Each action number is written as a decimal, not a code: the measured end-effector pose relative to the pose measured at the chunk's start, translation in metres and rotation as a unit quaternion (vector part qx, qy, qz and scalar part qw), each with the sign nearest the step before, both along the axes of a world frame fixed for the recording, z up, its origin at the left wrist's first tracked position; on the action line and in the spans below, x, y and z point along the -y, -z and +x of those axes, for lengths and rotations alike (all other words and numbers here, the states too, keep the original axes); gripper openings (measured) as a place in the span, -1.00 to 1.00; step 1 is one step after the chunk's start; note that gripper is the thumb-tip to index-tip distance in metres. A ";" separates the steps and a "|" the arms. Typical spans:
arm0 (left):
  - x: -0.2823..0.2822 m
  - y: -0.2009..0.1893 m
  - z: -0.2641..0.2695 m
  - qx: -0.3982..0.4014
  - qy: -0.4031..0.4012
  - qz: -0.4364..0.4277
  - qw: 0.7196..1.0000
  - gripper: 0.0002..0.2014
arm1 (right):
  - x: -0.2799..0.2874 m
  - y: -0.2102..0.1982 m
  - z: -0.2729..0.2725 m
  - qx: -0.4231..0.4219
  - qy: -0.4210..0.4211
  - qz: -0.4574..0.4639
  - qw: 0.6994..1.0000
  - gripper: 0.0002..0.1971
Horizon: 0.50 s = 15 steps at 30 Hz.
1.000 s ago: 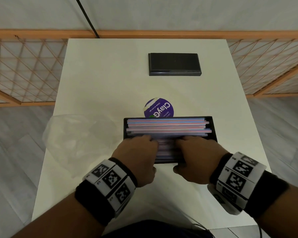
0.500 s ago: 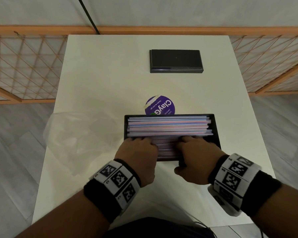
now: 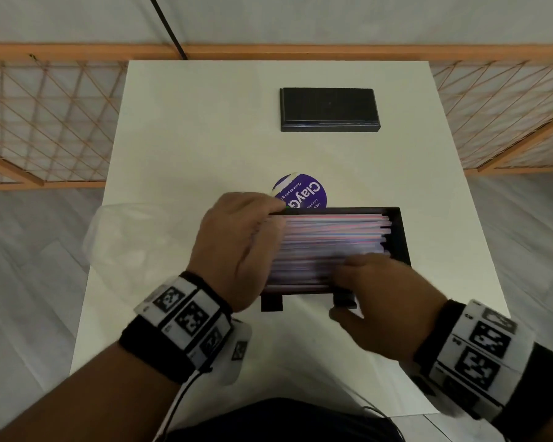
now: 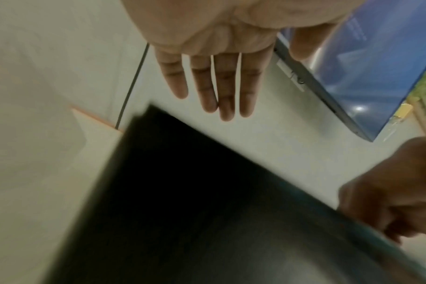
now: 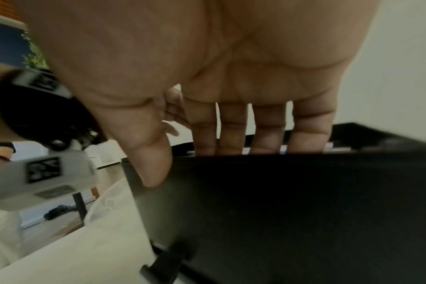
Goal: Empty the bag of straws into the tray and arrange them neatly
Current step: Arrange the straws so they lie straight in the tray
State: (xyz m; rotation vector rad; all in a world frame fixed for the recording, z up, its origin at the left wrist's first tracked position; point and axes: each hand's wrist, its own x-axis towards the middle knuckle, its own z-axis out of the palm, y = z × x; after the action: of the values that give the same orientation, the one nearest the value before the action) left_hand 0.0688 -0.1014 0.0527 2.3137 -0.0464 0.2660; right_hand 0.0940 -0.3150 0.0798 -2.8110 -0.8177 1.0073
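On the white tabletop (image 3: 205, 129), near its front edge, a black tray (image 3: 399, 237) holds a flat bed of pink, blue and white straws (image 3: 332, 237) lying lengthwise, side by side, their right ends slightly uneven near the tray's right wall. The left hand (image 3: 237, 247) covers the tray's left end, with fingers (image 4: 226, 92) straight and close together, as the left wrist view shows; whether they press the straw ends is hidden from the head view. The right hand (image 3: 380, 301) sits at the tray's near wall toward the right. In the right wrist view its fingers (image 5: 268, 130) reach over the rim onto the straws while the thumb lies against the outside of the wall, so it holds the tray's near edge. Both hands are motion-blurred.

The emptied clear plastic bag (image 3: 134, 244) lies crumpled on the tabletop just left of the tray. A round purple sticker (image 3: 304, 193) with white lettering shows just behind the tray, partly hidden by it. Farther back, well apart, a second black tray (image 3: 329, 108) rests upside down.
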 end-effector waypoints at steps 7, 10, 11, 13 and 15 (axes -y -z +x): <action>0.008 0.034 0.002 -0.106 0.009 -0.006 0.994 -0.29 | -0.015 0.025 -0.003 -0.015 -0.027 -0.027 0.999 -0.46; 0.007 0.035 0.003 -0.100 0.008 -0.002 0.995 -0.31 | -0.016 0.028 0.000 -0.017 -0.015 -0.019 1.000 -0.47; 0.007 0.035 0.002 -0.099 0.010 0.000 0.995 -0.31 | -0.016 0.027 0.000 -0.020 -0.013 -0.019 1.000 -0.48; 0.008 0.036 0.002 -0.101 0.012 -0.001 0.995 -0.31 | -0.016 0.024 0.000 -0.027 -0.013 -0.012 0.999 -0.49; 0.008 0.034 0.002 -0.099 0.007 -0.032 0.995 -0.30 | -0.016 0.018 -0.001 -0.027 -0.016 0.008 0.999 -0.54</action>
State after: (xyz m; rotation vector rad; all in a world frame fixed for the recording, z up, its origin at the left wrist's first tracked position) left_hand 0.0708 -0.1092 0.0184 2.2629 0.0441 0.0290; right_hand 0.0933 -0.2994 0.0618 -2.7533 -0.8633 1.0710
